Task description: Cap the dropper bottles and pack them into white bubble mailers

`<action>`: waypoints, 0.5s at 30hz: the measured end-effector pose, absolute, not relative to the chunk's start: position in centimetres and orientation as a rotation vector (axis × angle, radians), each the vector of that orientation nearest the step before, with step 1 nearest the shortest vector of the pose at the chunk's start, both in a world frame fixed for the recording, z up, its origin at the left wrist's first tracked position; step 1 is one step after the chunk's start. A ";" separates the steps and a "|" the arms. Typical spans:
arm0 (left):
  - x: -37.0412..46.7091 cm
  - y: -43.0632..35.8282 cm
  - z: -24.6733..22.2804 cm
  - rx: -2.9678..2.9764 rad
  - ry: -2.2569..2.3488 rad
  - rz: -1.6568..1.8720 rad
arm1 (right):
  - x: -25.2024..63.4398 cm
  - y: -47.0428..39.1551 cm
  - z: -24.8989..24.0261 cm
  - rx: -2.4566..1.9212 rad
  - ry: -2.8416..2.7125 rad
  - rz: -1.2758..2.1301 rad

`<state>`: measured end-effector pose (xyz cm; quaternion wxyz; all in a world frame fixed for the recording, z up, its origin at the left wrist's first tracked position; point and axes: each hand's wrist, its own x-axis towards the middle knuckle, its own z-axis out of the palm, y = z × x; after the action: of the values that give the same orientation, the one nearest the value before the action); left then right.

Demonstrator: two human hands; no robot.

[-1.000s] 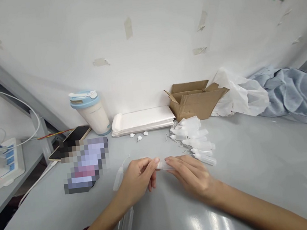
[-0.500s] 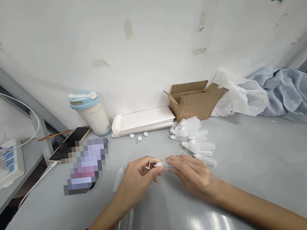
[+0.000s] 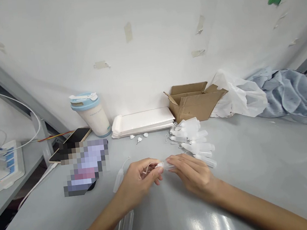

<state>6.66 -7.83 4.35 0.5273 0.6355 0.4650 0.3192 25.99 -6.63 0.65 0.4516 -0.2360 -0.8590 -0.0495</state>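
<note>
Between my two hands is a small translucent plastic squeeze bottle (image 3: 168,165), lying sideways above the table. The fingers of my right hand (image 3: 194,171) are wrapped round its body. My left hand (image 3: 141,177) pinches the white cap (image 3: 159,165) at its neck, and a thin white strap loops back over the palm. Another bottle with a strap (image 3: 118,180) lies just left of my left hand. Two more bottles (image 3: 127,227) lie under my left forearm, partly hidden. A pile of similar bottles (image 3: 190,129) sits beyond my right hand.
Three small white needle-like tips (image 3: 139,140) lie before a stack of white padded mailers (image 3: 143,120). Behind stand a tumbler (image 3: 94,116) and an open cardboard box (image 3: 201,106). Two phones (image 3: 89,163) are at left; a plastic bag (image 3: 240,94) and blue cloth (image 3: 292,93) at right.
The fingers of my left hand have shifted slightly at the cap, and the thin strap now stretches further back into the palm. My right hand keeps its grip on the bottle.
</note>
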 end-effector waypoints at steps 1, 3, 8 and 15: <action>6.7 -7.9 4.4 1.521 1.113 0.775 | 26.0 -6.6 0.8 -0.589 -2.122 -0.115; 6.7 -7.8 4.4 1.504 1.119 0.763 | 25.9 -6.6 0.8 -0.591 -2.122 -0.118; 6.6 -7.6 4.0 1.381 1.052 0.642 | 25.8 -6.7 0.5 -0.529 -2.134 -0.162; 6.7 -8.1 4.4 1.701 1.098 0.716 | 26.0 -6.9 1.1 -0.642 -2.236 0.001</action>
<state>6.74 -8.13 4.40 0.4767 0.6963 0.4495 0.2931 26.02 -6.93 1.11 0.3967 -0.2533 -0.8823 0.0005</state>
